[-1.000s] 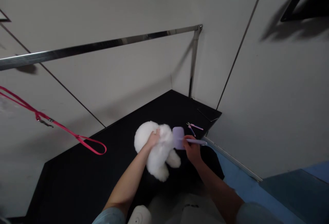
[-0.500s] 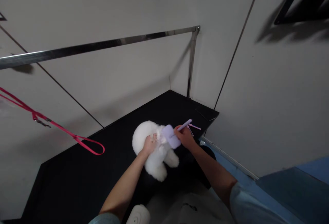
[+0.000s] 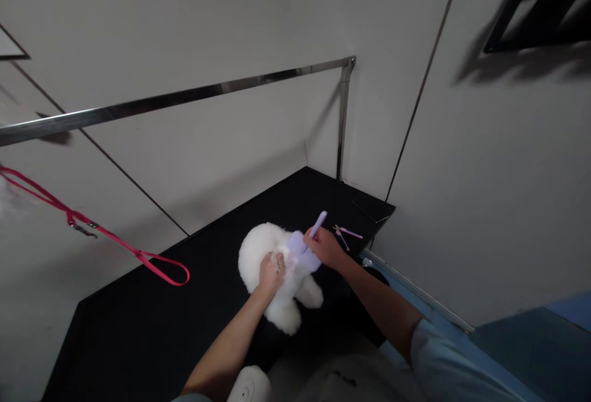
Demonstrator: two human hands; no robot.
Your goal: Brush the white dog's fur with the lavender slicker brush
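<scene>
A white fluffy dog [image 3: 259, 253] is on the black table [image 3: 152, 322], its round, furry head on the left and two thick legs towards me. Its face is not in view. My left hand [image 3: 272, 271] is closed on the fur at its neck, fingers curled in. In my right hand [image 3: 327, 247] is a lilac slicker brush [image 3: 305, 254], gripped by the handle, which points up and right. The square brush head lies against the fur, just right of my left fingers.
Small nippers with pink and blue handles [image 3: 348, 233] lie open at the table's right end, near a flat dark panel [image 3: 373, 209]. A metal bar [image 3: 194, 95] spans the table along the wall. At left hangs a red leash loop [image 3: 161, 266].
The brush has moved slightly left, its handle now steeper. My left hand still grips the fur, a little lower in view. The nippers show more fully as the view shifts slightly.
</scene>
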